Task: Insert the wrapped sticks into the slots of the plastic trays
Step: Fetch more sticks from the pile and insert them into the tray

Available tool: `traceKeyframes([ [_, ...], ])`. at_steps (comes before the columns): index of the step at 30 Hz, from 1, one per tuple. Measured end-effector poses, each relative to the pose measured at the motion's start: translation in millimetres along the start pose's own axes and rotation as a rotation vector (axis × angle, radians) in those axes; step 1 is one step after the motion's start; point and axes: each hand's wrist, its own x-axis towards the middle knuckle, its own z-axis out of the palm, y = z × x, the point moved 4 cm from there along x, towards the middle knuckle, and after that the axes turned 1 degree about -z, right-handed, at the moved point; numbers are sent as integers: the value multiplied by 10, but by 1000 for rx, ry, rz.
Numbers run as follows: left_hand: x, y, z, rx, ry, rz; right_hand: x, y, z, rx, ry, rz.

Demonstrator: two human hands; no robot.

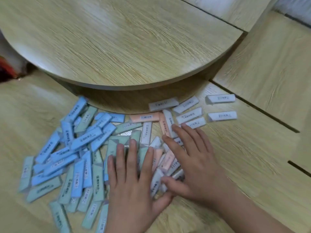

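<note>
Your left hand (133,185) flat on the wrapped sticks (67,157), fingers (133,155) straight and spread, your right hand (195,165) likewise beside it, sticks (blue, green, pink, white) strewn under and around both, on the floor (252,157) by the table (117,39)

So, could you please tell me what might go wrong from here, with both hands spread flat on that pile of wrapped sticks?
1. The right hand lies beside the white sticks that sit apart from the pile; a sweep could knock them into it.
2. Sticks close to the round table could slide under its overhang, out of sight.
3. The left hand presses on overlapping sticks, which may crease their wrappers.
</note>
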Motion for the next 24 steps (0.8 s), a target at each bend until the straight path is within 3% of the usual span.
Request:
traceKeyframes([
  [4,59,-5,-65,7,-9,39,-8,143,-163,154,115,0],
  [7,99,-93,-187,-12,-36,7,67,587,-404,120,189,65],
  [12,803,49,-346,-141,-9,-9,343,1349,-474,-7,11,321],
  [16,1229,216,-148,-33,-111,36,341,1203,-374,-40,-85,244],
  [24,937,212,-57,10,-191,103,237,721,-177,-21,-141,172],
])
